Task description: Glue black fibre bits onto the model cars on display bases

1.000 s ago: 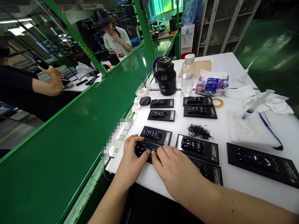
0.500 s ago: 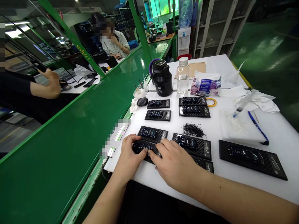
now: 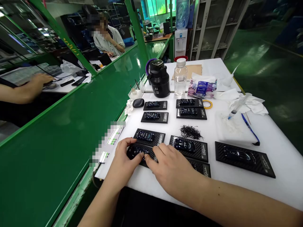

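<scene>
Carbon-weave card (image 3: 148, 151) with a dark toy car (image 3: 134, 150) is found at the white table's (image 3: 236, 186) near-left edge. The car's pinched by the left hand (image 3: 124, 157); the right hand's (image 3: 171, 168) fingers are laid loosely on the card, nothing gripped.

Black carbon-weave plaques (image 3: 245, 159), glossy dark-blue cars (image 3: 145, 136), white table (image 3: 272, 142), green conveyor (image 3: 59, 132).

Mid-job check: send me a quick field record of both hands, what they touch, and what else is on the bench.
left hand: fingers curled over the left end of the nearest plaque; grip unclear
right hand: fingertips flat on the same plaque
beside: second plaque just behind it
rest: black strands, black jug, clear bottle, syringe, all on the white table
</scene>
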Motion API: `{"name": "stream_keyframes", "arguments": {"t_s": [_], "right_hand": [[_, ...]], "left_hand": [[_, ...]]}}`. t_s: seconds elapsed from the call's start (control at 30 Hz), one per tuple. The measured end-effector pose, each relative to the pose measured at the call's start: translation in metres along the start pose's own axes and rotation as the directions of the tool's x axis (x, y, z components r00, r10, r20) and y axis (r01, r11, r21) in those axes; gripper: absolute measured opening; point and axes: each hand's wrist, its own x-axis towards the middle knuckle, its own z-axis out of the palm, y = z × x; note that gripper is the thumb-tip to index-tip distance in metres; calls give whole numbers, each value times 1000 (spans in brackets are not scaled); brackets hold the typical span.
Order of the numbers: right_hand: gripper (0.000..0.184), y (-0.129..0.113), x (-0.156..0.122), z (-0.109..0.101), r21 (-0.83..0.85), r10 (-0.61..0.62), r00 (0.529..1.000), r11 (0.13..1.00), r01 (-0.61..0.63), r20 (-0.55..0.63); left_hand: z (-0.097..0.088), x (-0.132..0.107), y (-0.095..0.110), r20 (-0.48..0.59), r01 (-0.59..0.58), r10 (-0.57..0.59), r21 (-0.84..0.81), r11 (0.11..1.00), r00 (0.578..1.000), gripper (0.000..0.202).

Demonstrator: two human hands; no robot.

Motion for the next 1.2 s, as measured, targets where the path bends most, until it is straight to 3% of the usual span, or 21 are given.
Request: {"name": "stream_keyframes", "arguments": {"t_s": [0.2, 0.33, 0.53, 0.63, 0.73, 0.83, 0.97, 1.03, 1.1, 1.2], "right_hand": [[46, -7, 4, -3, 3, 42, 997, 999, -43, 68], [45, -15, 9, -4, -12, 78, 987, 997, -77, 138], [44, -16, 12, -7, -7, 67, 989, 998, -66, 128], [44, -13, 11, -9, -11, 47, 986, 999, -46, 158], [49, -14, 8, -7, -33, 29, 980, 999, -23, 196], [51, -11, 4, -7, -31, 3, 981, 1000, 3, 195], [29, 21, 7, -35, 130, -3, 995, 991, -10, 101], [22, 51, 10, -60, 181, 152, 988, 972, -151, 9], [15, 85, 10, -83, 236, 365, 929, 909, -343, -58], [12, 126, 3, -100, 250, 555, 827, 791, -559, 91]], "left_hand": [[-2, 2, -9, 3, -12, 12, -46, 999, 1000, 51], [-2, 0, -4, -5, -34, 34, 5, 999, 999, 49], [-6, 1, 3, 17, -33, 31, 93, 995, 999, 53], [-12, -2, 2, 62, -160, 151, 183, 970, 987, 57], [-19, -9, -3, 117, -320, 300, 237, 917, 947, 63], [-27, -17, -6, 200, -387, 339, 295, 874, 919, 73], [-38, -22, -4, 336, -480, 361, 408, 776, 870, 85], [-44, -22, -3, 381, -521, 372, 451, 725, 847, 89], [-50, -21, -7, 415, -559, 388, 469, 683, 823, 88], [-57, -16, -24, 417, -570, 397, 491, 659, 818, 80]]}}
